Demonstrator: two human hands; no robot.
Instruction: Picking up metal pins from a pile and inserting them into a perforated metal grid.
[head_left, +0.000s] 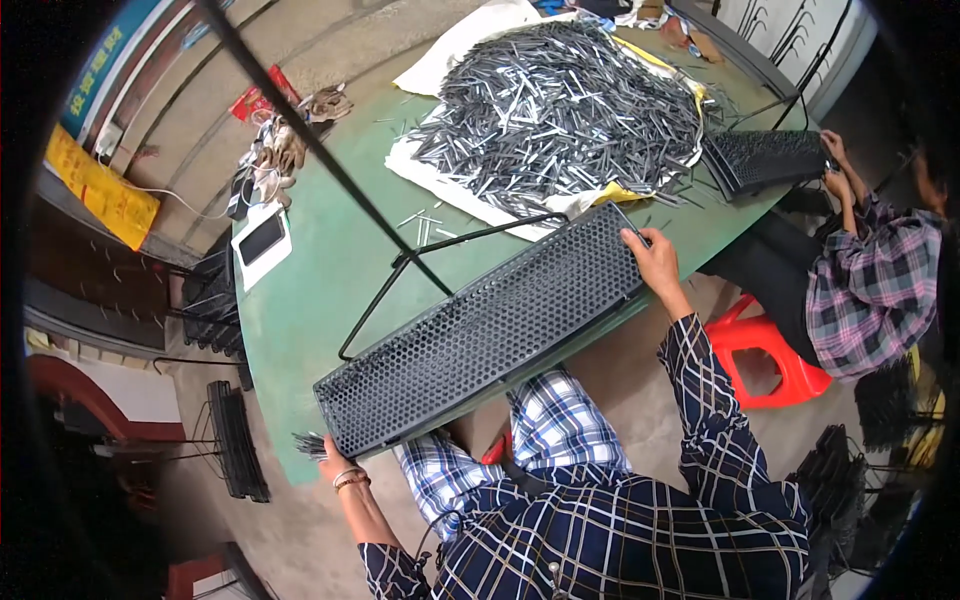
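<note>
A long black broom head point(480, 330), its face covered in rows of small holes, lies slanted across the table's near edge, above my lap. A bent metal frame point(375, 310) and a long dark pole point(330, 160) are joined to its far side. My right hand point(657, 264) grips its upper right end, thumb on the face. At the lower left corner, my left hand point(338, 464) is closed round a small bunch of thin dark bristle strips point(308, 443); whether it also grips the corner I cannot tell.
A big heap of dark and grey bristle strips point(560, 110) lies on a white sack on the green table point(285, 350). A white tablet-like device point(263, 243) sits at left. Another person point(870, 270) handles a similar broom head point(768, 158) beside a red stool point(770, 370).
</note>
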